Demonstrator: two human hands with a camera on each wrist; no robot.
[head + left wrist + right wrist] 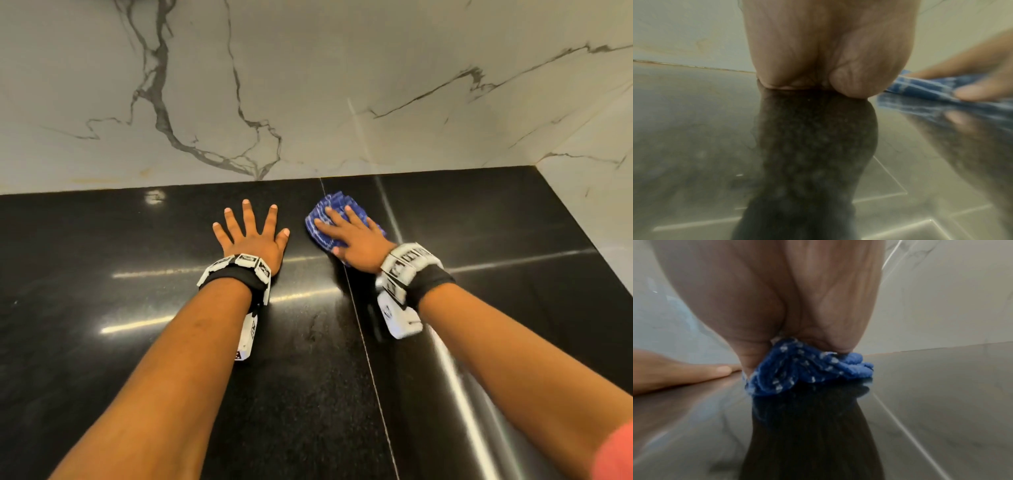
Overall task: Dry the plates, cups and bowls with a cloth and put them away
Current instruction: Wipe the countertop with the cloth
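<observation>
A bunched blue cloth with white checks point(334, 209) lies on the black counter point(137, 308), near the back wall. My right hand point(349, 233) lies flat on top of it, fingers straight and pressing down. The right wrist view shows the cloth point(807, 369) squeezed under the palm point(777, 305). My left hand point(251, 233) lies spread flat on the bare counter just left of the cloth, holding nothing. In the left wrist view its palm point(828, 48) presses the counter, with the cloth point(920, 87) at the right. No plates, cups or bowls are in view.
The glossy black stone counter has a seam point(363, 325) running front to back under my right wrist. A white marble wall point(308, 85) rises behind it, and another marble wall point(596, 171) closes the right side.
</observation>
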